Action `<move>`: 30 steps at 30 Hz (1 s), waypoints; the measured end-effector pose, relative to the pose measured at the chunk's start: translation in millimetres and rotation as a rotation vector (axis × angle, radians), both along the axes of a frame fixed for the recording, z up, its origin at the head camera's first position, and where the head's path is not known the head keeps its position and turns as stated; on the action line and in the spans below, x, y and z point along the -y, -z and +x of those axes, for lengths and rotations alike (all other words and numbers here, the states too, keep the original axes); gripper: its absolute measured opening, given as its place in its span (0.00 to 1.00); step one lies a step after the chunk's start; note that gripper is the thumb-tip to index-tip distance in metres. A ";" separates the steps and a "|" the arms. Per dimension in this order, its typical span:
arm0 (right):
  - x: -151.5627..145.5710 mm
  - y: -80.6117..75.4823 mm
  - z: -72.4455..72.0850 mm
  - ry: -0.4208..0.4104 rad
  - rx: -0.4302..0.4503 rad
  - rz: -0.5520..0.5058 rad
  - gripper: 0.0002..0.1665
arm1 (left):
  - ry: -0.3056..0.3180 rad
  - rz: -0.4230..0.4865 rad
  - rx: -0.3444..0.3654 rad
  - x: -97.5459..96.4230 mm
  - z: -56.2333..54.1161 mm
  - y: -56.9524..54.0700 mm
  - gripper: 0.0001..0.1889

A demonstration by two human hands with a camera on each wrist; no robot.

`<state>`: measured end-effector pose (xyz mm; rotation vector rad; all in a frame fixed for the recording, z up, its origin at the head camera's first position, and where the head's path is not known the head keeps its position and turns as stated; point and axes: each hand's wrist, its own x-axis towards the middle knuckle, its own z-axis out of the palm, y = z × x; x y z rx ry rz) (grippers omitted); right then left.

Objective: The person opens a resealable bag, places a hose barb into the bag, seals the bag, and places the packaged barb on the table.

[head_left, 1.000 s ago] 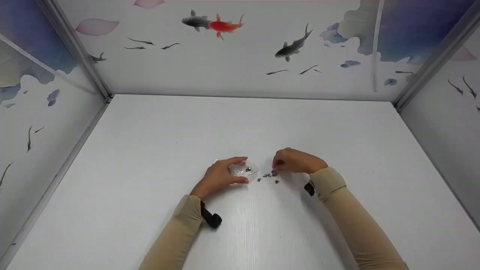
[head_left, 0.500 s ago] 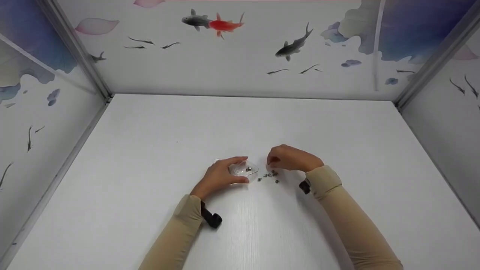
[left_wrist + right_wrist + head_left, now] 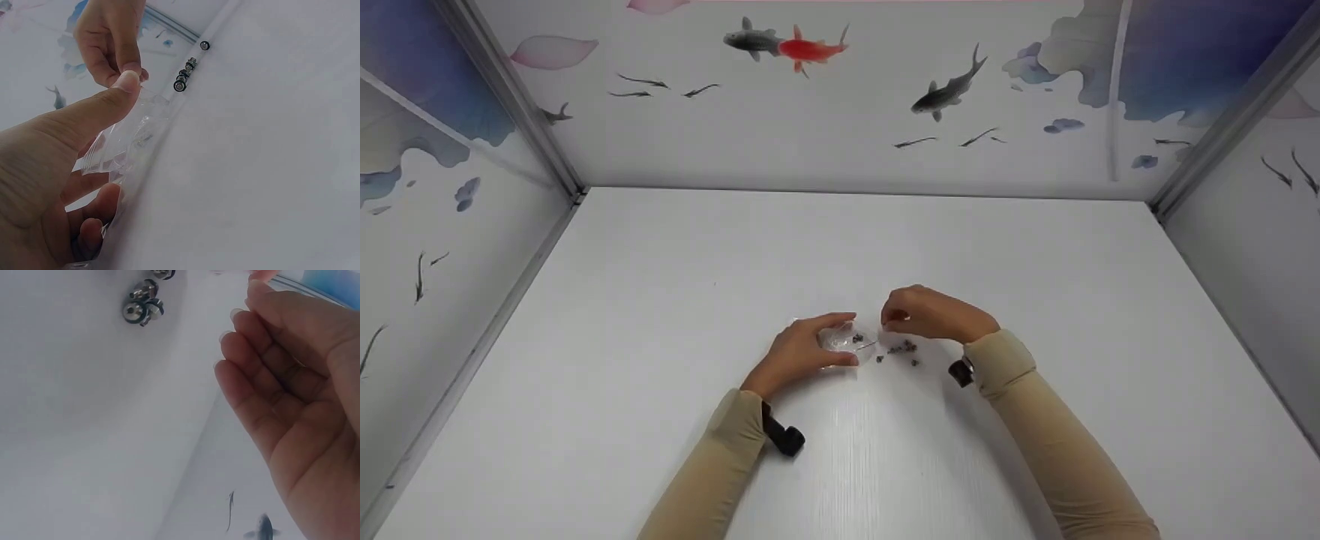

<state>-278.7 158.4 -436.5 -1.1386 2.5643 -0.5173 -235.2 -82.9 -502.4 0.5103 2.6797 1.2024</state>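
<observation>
Left hand (image 3: 797, 349) curls round a clear bag (image 3: 127, 139) — right hand (image 3: 936, 313) hovers beside, fingertips together, hold unclear.

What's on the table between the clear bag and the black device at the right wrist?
Several small metal parts lie loose on the white table between the clear bag and black device; the head view shows it.

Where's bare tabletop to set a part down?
Free: the white table beyond left hand and right hand, up to the back wall; also between left sleeve and right sleeve. Crowded: around the clear plastic bag and loose metal parts beside it.
</observation>
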 end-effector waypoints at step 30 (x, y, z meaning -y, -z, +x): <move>22.3 -3.7 4.0 -0.089 -0.013 -0.073 0.08 | 0.010 0.025 0.011 0.6 -0.2 0.6 0.36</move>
